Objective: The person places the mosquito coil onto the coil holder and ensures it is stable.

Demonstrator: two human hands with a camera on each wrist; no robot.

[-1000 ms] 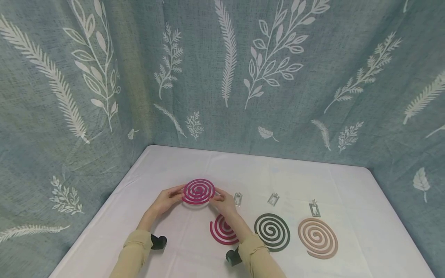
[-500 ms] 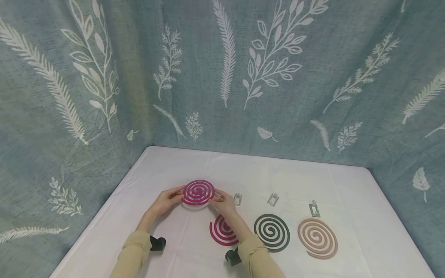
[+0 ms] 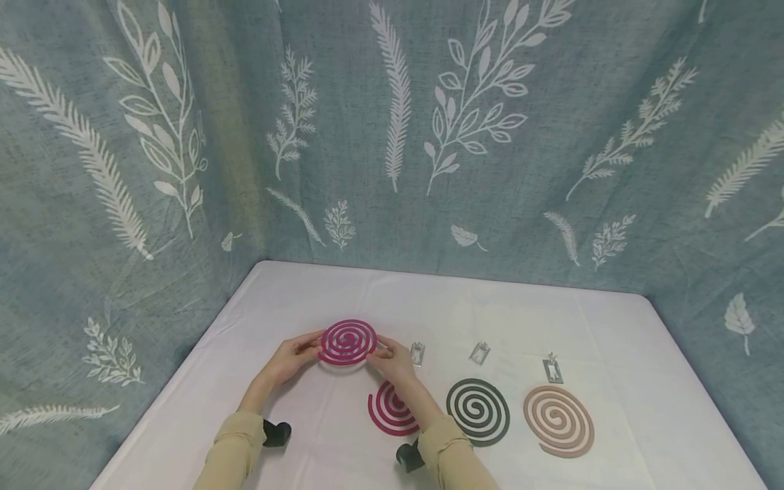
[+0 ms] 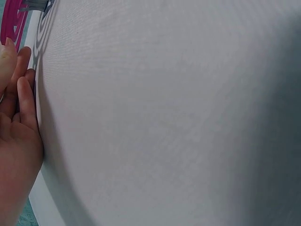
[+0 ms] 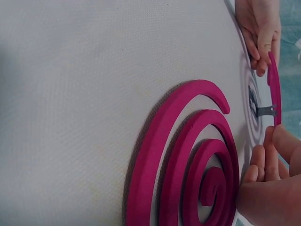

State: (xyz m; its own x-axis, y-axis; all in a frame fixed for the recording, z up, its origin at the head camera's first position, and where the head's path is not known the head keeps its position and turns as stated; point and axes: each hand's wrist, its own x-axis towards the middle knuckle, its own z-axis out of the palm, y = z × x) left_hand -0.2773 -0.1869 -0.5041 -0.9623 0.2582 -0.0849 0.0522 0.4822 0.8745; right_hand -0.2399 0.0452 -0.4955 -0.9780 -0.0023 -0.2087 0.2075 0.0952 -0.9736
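Holding raised coil (image 3: 349, 341) as before

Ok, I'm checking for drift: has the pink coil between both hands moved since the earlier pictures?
No, not visibly: in the head view, the held coil keeps its place against the dark green coil.

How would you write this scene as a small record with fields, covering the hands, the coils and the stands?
Left hand: holds the left edge of a raised magenta spiral coil
Right hand: holds its right edge
Under raised coil: small grey metal stand
Second magenta spiral coil: flat on the white table, partly hidden by the right forearm in the head view
Other flat coils: one dark green, one tan
Other stands: three, silver metal, beyond the flat coils
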